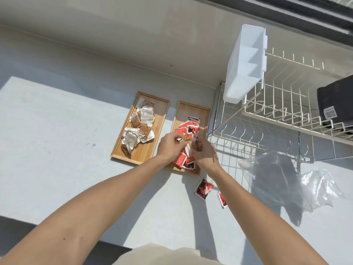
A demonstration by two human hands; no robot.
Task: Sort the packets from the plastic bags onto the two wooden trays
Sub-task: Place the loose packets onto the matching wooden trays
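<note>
Layout: two trays side by side on the tabletop (57, 150), rack to the right.

The left tray (161, 111) carries one heap of packets (138, 127); the right tray (191, 109), just beside it, carries another heap (189, 125). Both hands, left hand (169, 145) and right hand (203, 154), are held together over the right tray's near end. Two loose packets (203, 188) lie in front of that tray. The plastic bags (282, 180) lie further right, before the dish rack (277, 111).

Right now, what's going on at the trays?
A person is sorting packets. Both hands, left hand and right hand, pinch brown packets over the right wooden tray, which holds red packets. The left wooden tray holds brown-and-white ones. Two red packets lie on the counter near the plastic bags.
</note>
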